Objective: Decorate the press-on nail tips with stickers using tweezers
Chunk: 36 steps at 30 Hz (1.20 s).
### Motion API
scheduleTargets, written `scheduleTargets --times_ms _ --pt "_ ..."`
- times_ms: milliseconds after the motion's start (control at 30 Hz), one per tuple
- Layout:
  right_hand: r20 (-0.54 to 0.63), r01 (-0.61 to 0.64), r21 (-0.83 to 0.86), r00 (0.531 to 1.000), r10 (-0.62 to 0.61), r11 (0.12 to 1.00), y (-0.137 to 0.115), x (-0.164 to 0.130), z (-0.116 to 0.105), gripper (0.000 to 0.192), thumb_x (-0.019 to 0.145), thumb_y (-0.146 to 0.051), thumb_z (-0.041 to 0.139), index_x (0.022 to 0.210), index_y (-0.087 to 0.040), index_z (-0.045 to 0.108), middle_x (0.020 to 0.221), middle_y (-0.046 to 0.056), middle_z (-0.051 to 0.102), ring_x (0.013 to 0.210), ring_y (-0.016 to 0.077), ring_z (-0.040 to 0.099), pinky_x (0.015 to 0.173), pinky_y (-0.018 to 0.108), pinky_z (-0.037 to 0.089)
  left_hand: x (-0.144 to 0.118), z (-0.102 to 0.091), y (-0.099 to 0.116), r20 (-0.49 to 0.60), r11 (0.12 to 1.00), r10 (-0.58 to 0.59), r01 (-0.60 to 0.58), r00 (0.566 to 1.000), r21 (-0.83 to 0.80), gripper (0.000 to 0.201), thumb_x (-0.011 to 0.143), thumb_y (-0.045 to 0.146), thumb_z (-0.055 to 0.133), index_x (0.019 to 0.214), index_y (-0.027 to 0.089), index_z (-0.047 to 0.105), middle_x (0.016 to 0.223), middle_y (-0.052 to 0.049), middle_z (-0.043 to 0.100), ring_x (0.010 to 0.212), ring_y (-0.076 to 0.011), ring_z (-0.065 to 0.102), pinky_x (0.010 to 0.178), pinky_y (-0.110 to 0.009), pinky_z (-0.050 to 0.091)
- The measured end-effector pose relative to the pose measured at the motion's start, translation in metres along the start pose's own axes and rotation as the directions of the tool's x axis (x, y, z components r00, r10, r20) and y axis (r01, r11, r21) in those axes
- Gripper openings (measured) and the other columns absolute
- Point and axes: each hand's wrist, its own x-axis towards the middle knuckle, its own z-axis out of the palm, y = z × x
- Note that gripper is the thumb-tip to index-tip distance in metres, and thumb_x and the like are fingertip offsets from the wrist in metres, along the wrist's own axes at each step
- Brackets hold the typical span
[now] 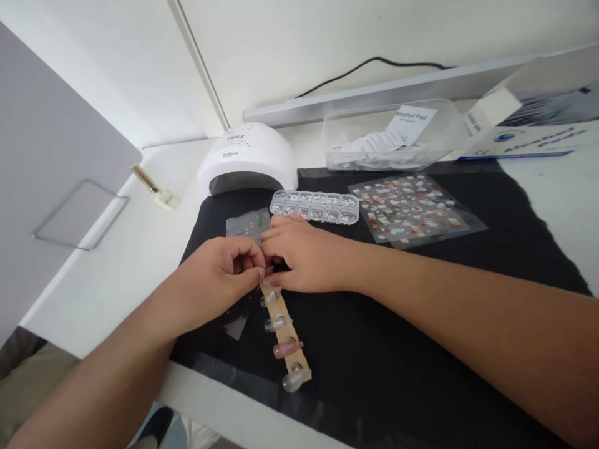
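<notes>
My left hand [234, 268] and my right hand [302, 252] meet at the far end of a narrow wooden strip [284, 335]. Both are closed, thumbs and fingers pinched around a small false nail [268, 272], which the fingertips partly cover. Along the strip several more false nails sit crosswise on small round mounts: a pink glittery nail [287, 349] and clear ones, such as the clear nail [294, 380] at the near end. Just beyond the hands lies a see-through sheet with tiny stickers [248, 226].
Behind the hands are a compartment box of small gems [318, 198], a white nail lamp [248, 153] and a clear tub of alcohol pads [388, 156]. A patterned sticker sheet [412, 209] lies on the black mat [421, 374]. A nail polish bottle [166, 198] lies left.
</notes>
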Motion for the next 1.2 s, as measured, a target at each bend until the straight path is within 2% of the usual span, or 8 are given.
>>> scheduleTargets --times_ms 267,367,500,633,700,900,1033,1200 --pt "-0.019 -0.003 0.007 1.0 0.003 1.0 0.001 -0.002 0.002 0.021 0.082 -0.023 0.083 0.068 -0.018 0.067 0.072 0.003 0.067 0.085 0.0226 0.051 0.082 0.038 0.033 0.001 -0.004 -0.001 -0.004 0.999 0.034 -0.034 0.999 -0.035 0.011 0.083 0.029 0.058 0.076 0.021 0.059 0.065 0.006 0.055 0.055 -0.0095 0.044 0.051 -0.023 0.032" --pt "-0.014 -0.013 0.012 1.0 0.013 1.0 0.001 -0.002 0.002 0.011 0.082 -0.022 0.082 0.077 -0.018 0.073 0.076 0.004 0.071 0.089 0.0236 0.053 0.082 0.038 0.032 -0.003 -0.008 0.001 -0.075 0.998 0.063 -0.065 0.995 -0.021 0.011 0.083 0.031 0.056 0.077 0.022 0.06 0.066 0.005 0.057 0.057 -0.0108 0.048 0.052 -0.024 0.036" --pt "-0.004 -0.033 0.013 0.999 0.033 0.999 0.001 -0.001 0.001 0.011 0.081 -0.019 0.082 0.076 -0.017 0.073 0.073 0.002 0.068 0.086 0.0227 0.052 0.08 0.038 0.031 -0.007 -0.005 0.002 -0.154 0.995 0.088 -0.079 0.984 0.063 0.01 0.082 0.029 0.056 0.077 0.023 0.062 0.063 0.006 0.055 0.055 -0.0122 0.049 0.051 -0.025 0.036" --pt "0.001 -0.047 0.015 0.999 0.047 0.999 0.0 -0.001 0.001 0.019 0.082 -0.021 0.082 0.07 -0.017 0.067 0.069 0.001 0.063 0.084 0.0218 0.05 0.079 0.037 0.03 -0.005 0.003 0.001 -0.156 0.951 0.212 -0.168 0.965 0.259 0.012 0.08 0.023 0.054 0.074 0.021 0.064 0.07 0.002 0.059 0.068 -0.016 0.055 0.061 -0.03 0.041" --pt "0.003 -0.05 0.02 0.999 0.05 0.999 0.001 -0.002 0.001 0.021 0.082 -0.021 0.081 0.069 -0.018 0.066 0.07 0.001 0.062 0.083 0.0214 0.049 0.079 0.037 0.03 -0.004 0.005 0.0 -0.156 0.931 0.236 -0.176 0.959 0.321 0.012 0.079 0.021 0.055 0.072 0.021 0.065 0.072 0.001 0.061 0.071 -0.0174 0.057 0.064 -0.031 0.042" --pt "0.008 -0.051 0.025 0.999 0.05 0.998 0.001 -0.003 0.0 0.02 0.081 -0.018 0.08 0.069 -0.018 0.063 0.069 0.0 0.06 0.084 0.0211 0.048 0.082 0.037 0.032 -0.003 0.006 0.003 -0.173 0.913 0.226 -0.146 0.959 0.381 0.011 0.08 0.019 0.058 0.072 0.02 0.065 0.075 -0.001 0.066 0.077 -0.02 0.061 0.067 -0.033 0.044" --pt "0.003 -0.039 0.002 0.999 0.039 0.999 0.002 -0.005 -0.001 0.02 0.082 -0.018 0.079 0.07 -0.018 0.062 0.07 0.0 0.06 0.083 0.0207 0.05 0.082 0.037 0.034 -0.002 0.006 0.009 -0.141 0.876 0.238 -0.149 0.961 0.46 0.013 0.083 0.02 0.059 0.071 0.021 0.063 0.076 -0.002 0.069 0.081 -0.0226 0.063 0.069 -0.034 0.045" --pt "0.006 -0.003 -0.084 1.0 0.003 0.996 0.008 -0.008 0.0 0.019 0.089 -0.029 0.075 0.077 -0.018 0.065 0.079 0.0 0.064 0.087 0.0207 0.06 0.086 0.04 0.047 -0.002 0.008 0.012 -0.144 0.848 0.274 -0.168 0.951 0.503 0.018 0.083 0.019 0.06 0.066 0.021 0.057 0.072 -0.003 0.069 0.08 -0.024 0.062 0.072 -0.037 0.045"
